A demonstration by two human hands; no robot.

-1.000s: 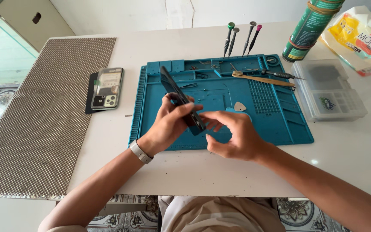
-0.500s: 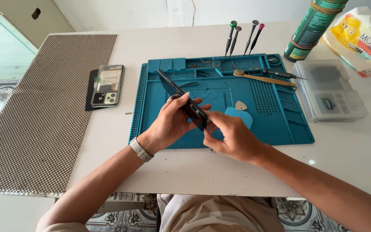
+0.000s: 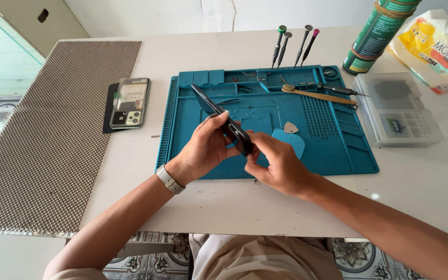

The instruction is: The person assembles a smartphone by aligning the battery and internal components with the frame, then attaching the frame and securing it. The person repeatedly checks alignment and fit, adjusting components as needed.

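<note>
Centrally, teal repair mat (image 3: 338,155) on white table (image 3: 416,197). Far right: crinkled yellow-white bag (image 3: 431,46), green cylindrical can (image 3: 377,33), clear plastic parts box (image 3: 397,109). Left hand (image 3: 206,150) grips dark phone (image 3: 224,122) held tilted above mat; right hand (image 3: 278,166) pinches phone's near end.

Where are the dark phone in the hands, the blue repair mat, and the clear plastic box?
dark phone (image 3: 211,106), head view, upper edge.
blue repair mat (image 3: 338,145), head view, bare right part.
clear plastic box (image 3: 397,109), head view, lid.

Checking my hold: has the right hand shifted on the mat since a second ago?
Yes, slightly. The right hand sits a bit nearer the mat's front edge, still at the phone's lower end.
</note>
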